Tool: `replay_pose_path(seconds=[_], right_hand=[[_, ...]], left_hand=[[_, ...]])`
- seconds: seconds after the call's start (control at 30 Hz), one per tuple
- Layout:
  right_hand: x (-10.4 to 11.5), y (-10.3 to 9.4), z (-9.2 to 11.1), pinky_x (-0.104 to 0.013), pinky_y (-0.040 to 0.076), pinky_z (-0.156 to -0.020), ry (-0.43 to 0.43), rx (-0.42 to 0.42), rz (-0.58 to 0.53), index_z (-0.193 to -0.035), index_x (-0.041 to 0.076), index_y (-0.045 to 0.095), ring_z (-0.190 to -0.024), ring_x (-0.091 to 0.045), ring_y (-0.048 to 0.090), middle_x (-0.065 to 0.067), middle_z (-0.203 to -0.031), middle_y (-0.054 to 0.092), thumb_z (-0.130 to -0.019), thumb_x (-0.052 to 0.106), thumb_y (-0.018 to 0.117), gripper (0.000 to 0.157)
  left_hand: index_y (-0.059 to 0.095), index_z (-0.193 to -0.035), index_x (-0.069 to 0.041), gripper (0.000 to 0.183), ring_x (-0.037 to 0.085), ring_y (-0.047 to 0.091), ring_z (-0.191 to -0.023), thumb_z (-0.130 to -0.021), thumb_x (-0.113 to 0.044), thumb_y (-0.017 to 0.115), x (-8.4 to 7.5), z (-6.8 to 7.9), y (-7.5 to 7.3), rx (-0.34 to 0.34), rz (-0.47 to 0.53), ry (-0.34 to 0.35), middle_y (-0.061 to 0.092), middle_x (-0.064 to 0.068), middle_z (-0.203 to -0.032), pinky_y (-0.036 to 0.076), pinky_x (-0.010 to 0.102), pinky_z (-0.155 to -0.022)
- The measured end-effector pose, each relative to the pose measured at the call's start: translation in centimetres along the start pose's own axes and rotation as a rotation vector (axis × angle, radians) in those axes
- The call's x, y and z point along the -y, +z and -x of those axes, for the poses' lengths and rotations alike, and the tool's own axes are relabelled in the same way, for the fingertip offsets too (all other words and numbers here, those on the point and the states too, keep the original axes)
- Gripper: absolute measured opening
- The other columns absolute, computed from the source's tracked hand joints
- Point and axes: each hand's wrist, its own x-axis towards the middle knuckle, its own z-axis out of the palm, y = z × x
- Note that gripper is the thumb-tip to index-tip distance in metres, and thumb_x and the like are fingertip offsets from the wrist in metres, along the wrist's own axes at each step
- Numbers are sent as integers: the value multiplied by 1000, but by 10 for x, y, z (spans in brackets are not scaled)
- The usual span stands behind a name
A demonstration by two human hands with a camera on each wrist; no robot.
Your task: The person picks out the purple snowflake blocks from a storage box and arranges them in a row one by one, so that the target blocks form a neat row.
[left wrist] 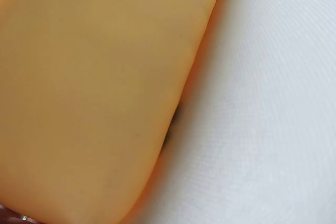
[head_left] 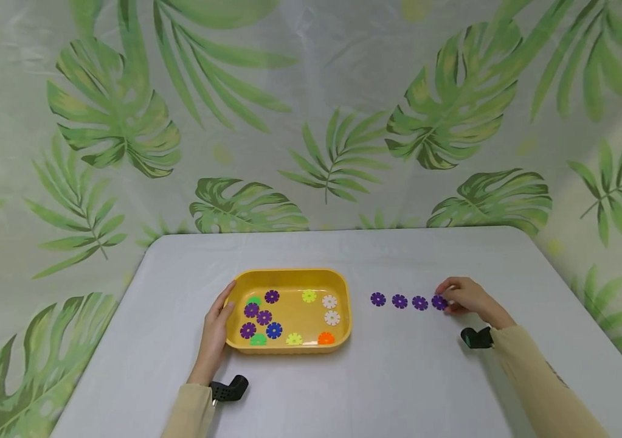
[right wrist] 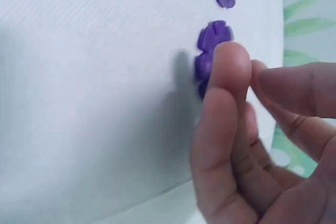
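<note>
My left hand (head_left: 214, 331) holds the left side of a yellow tray (head_left: 289, 350), its fingers along the outer wall and the thumb at the rim. In the left wrist view the tray's wall (left wrist: 105, 87) fills much of the picture. My right hand (head_left: 466, 297) pinches a purple snowflake-shaped plastic disc (head_left: 438, 302) at the right end of a short row. Its fingertips (right wrist: 231, 64) partly cover that disc in the right wrist view. The other purple discs in the row, among them one (head_left: 420, 303) beside it, lie flat and spaced apart.
Inside the tray lie several loose discs: purple (head_left: 247, 330), blue (head_left: 274, 330), white (head_left: 332, 318), yellow (head_left: 294, 339), green (head_left: 258, 339) and an orange disc (head_left: 326, 338). A white cloth covers the table (head_left: 398, 389). Behind it hangs a leaf-patterned curtain (head_left: 338, 91).
</note>
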Motion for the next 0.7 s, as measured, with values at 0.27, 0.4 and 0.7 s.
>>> replay_pose_path(seconds=[0.27,0.4,0.7], right_hand=[[41,16,-6,-38,55,-72,-91,31,-32,-117,-13,51,-76,-25,59,-23,-101,55,-98,10,48,29],[73,38,-15,-40,55,-79,-155,108,-115,-121,-11,49,-84,-28,60,-23,-106,55,-100,15,49,33],[151,116,-40,-38,54,-81,-220,265,-224,-118,-5,55,-85,-27,60,-27,-117,55,-98,16,52,29]], left_hand=[[34,-149,-11,44,20,16,-143,-105,-11,30,-9,3,2,6,14,-14,25,4,-155,17,35,-115],[35,-149,-16,44,17,17,-143,-106,-14,31,2,-1,0,1,2,1,27,1,-155,18,33,-115],[36,-149,-18,43,18,18,-143,-106,-17,32,11,-5,-1,-9,-15,25,28,0,-154,18,36,-115]])
